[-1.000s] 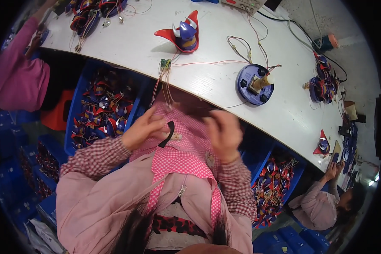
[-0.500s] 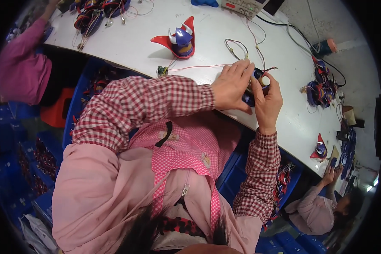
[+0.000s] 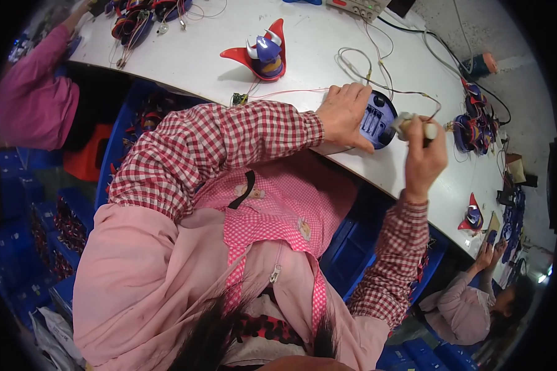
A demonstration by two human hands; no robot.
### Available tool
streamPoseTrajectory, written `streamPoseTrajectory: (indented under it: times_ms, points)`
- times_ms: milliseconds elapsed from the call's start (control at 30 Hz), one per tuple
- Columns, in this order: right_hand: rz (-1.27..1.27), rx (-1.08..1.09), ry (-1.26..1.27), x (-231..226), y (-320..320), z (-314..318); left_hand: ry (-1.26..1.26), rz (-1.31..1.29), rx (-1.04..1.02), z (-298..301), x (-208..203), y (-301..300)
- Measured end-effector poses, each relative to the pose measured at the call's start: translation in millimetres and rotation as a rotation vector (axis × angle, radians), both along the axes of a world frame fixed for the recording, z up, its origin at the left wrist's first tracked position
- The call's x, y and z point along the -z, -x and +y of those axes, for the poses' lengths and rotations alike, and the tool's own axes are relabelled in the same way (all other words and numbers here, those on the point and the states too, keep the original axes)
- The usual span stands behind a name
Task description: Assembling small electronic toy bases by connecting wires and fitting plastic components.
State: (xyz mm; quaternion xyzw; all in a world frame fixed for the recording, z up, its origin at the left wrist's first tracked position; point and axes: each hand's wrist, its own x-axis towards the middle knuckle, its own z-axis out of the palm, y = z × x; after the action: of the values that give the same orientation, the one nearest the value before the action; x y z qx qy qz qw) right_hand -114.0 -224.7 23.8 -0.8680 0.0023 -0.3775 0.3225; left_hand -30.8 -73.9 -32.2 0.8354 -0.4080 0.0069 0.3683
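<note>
My left hand (image 3: 346,117) lies against the left side of a dark purple toy base (image 3: 377,127). Its fingers and thumb hold that base down on the table, with the slotted recess facing up. Just right of it, my right hand (image 3: 426,157) is closed around a pale, stubby block (image 3: 408,125) with a lead attached. The block is clear of the base, and its exact kind is hard to make out. Behind my left forearm stands a purple horned figure (image 3: 267,52) with a red cape, and thin wires run from it past a small green circuit board (image 3: 240,99).
A bench power supply (image 3: 359,6) sits at the back, its leads looping over the white table (image 3: 309,55). Wired toy parts (image 3: 476,130) cluster at right, with more (image 3: 133,25) at far left. Co-workers sit at both sides. Blue bins (image 3: 353,247) are below the table edge.
My right hand has moved right, away from the toy base, carrying the pale block. The base's slotted recess now shows. My left hand stays on the base.
</note>
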Motion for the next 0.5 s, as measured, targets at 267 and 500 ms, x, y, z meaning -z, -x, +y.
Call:
streamPoseTrajectory:
  times_ms: [267, 500]
  points:
    - [0.184, 0.127, -0.075, 31.1, -1.5, -80.7, 0.126, -0.25, 0.145, 99.2, -31.4, 7.8]
    - [0.101, 0.31, 0.008, 27.9, 0.5, -67.3, -0.2, -0.212, -0.267, 212.2, -8.6, -19.9]
